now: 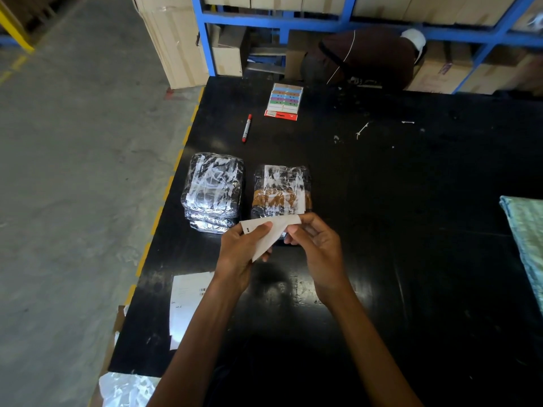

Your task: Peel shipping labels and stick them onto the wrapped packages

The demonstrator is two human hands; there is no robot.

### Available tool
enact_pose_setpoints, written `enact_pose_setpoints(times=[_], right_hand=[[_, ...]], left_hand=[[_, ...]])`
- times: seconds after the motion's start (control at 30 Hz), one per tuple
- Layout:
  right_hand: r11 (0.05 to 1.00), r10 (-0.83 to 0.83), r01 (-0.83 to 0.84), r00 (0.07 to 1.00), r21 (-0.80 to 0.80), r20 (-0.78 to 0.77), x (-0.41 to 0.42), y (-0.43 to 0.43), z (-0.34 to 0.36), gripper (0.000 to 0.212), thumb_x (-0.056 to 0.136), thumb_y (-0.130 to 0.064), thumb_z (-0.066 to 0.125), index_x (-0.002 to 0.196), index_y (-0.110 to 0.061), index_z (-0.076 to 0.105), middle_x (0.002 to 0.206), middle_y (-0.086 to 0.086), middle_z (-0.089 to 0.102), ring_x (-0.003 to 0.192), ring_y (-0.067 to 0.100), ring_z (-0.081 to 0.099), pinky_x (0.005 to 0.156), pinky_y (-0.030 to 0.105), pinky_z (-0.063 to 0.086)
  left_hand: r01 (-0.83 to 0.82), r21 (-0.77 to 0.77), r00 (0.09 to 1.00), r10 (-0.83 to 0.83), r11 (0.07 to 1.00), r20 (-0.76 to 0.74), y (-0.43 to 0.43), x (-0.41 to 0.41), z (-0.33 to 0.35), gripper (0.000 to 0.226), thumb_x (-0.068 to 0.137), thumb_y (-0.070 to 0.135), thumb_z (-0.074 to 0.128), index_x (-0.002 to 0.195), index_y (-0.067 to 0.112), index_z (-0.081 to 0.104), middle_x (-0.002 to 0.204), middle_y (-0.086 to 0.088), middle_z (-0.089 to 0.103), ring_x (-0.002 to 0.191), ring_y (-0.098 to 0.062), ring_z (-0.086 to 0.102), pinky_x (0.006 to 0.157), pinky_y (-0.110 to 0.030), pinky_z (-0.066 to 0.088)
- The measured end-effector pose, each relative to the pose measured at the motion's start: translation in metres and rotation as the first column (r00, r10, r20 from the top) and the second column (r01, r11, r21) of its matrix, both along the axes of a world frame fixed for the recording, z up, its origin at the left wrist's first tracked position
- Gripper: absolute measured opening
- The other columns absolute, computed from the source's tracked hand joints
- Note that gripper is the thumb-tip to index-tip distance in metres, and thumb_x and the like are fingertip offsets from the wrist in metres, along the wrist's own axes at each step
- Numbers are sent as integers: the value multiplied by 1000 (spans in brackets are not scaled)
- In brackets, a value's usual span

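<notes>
**Black tabletop: one label mid-peel, two packages waiting**

Black and glossy, the worktable (411,201) shows an early stage of the job. Nearer the person than the grip, and to its left, lies a flat white printed sheet (188,301), partly under the left forearm. I judge it to be a label sheet or spent backing.

Both hands hold the white paper shipping label (271,233) above the table. The left hand (238,254) pinches it with the thumb on top, and the right hand (318,248) pinches its opposite edge with curled fingertips. The paper folds between them, so the peel looks under way rather than finished.

Just beyond the grip sits a single wrapped package with a brown band (280,190). Beyond and to the left is a stack of black packages in clear wrap (213,189). Glare on the plastic hides whether either already bears a label, so the sticking appears yet to be done.

Crumpled clear plastic (126,389) lies at the near left corner, and a teal woven cloth (526,230) lies well to the right of the grip. Farther off, beyond the packages, are a red-and-white marker pen (246,129) and a card of coloured strips (284,99). Past them a dark brown bag (367,54) sits before the blue metal rack (264,20) of cardboard boxes.

Nothing lies between the grip and the nearest package. The slippery, reflective wrap seems the only hindrance.
</notes>
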State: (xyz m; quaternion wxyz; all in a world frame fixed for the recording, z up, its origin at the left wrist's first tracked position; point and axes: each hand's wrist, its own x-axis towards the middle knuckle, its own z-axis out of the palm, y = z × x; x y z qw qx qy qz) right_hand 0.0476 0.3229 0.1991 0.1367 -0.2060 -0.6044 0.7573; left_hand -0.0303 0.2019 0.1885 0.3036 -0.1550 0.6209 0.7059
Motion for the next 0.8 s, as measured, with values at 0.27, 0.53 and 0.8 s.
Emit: enact_pose_setpoints(times=[0.27,0.53,0.8], right_hand=[[987,-12,16,1000,-163,24,3,3,7,17,96,-5,56,109,-4,67,96,7,74,90,16,70,86,29,57],[999,45,-45,999,28,7,8,18,13,7,93,-1,59,95,4,64,84,19,65,79,20,60,79,27,52],[977,96,-97,995,188,9,12,26,16,3,91,-6,66,92,-5,69,82,-7,69,78,2,62,72,17,49]], left_hand=[[136,-268,983,-162,954,-80,4,4,6,115,46,68,89,143,30,39,138,-6,52,123,-25,56,103,-46,52],[317,-144,688,-332,937,-646,-8,12,35,22,97,3,58,108,8,76,107,0,77,107,-17,70,94,-32,55],[318,-176,666,-351,932,-658,-6,16,38,17,87,21,70,100,15,79,98,7,79,95,-12,73,84,-24,57]])
